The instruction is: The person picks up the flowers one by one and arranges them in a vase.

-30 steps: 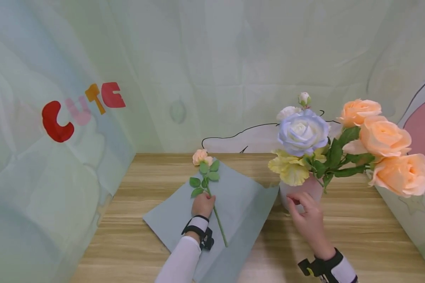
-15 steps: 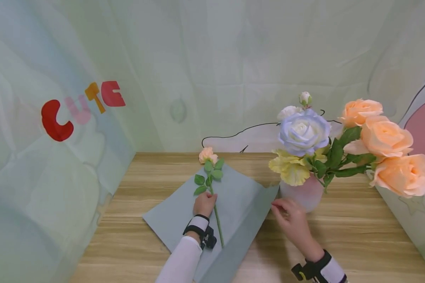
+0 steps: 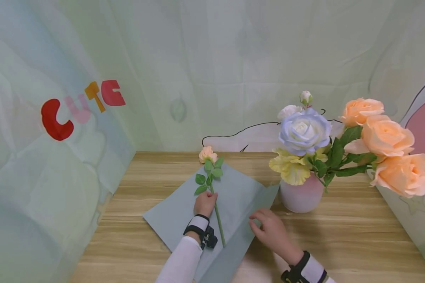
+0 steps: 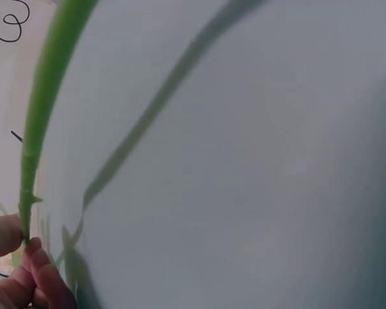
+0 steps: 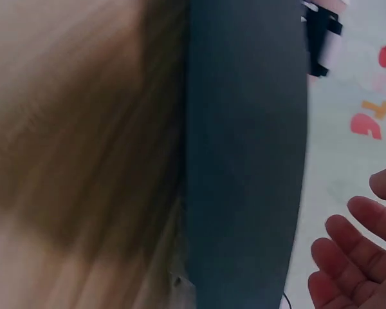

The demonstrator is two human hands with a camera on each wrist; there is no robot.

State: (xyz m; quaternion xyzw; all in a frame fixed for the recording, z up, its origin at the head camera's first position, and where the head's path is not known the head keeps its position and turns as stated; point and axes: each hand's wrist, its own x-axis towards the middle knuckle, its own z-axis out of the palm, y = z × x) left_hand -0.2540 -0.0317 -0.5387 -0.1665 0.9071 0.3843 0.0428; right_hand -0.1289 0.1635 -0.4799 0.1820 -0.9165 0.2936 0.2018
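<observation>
My left hand [image 3: 205,203] pinches the green stem of a small peach rose [image 3: 207,155] between thumb and fingers, just below its leaves. In the left wrist view the stem [image 4: 44,96] runs up past the fingertips and casts a shadow on the paper. Under the rose lies a sheet of grey-blue wrapping paper [image 3: 173,214], its right side raised and bent. My right hand [image 3: 270,232] is at that raised edge with nothing in its fingers. In the right wrist view its fingers [image 5: 350,241] are loosely curved beside the paper [image 5: 248,154].
A pink-and-white vase [image 3: 301,194] stands right of the paper. It holds a blue rose [image 3: 304,131], yellow blooms [image 3: 289,167] and large peach roses [image 3: 387,135] that lean far right. A wooden table [image 3: 357,236] lies beneath, with printed cloth walls [image 3: 212,78] behind and beside it.
My right hand has moved left and toward me, from in front of the vase to the paper's raised edge. The rose shifted slightly right and upward early on, still pinched by my left hand.
</observation>
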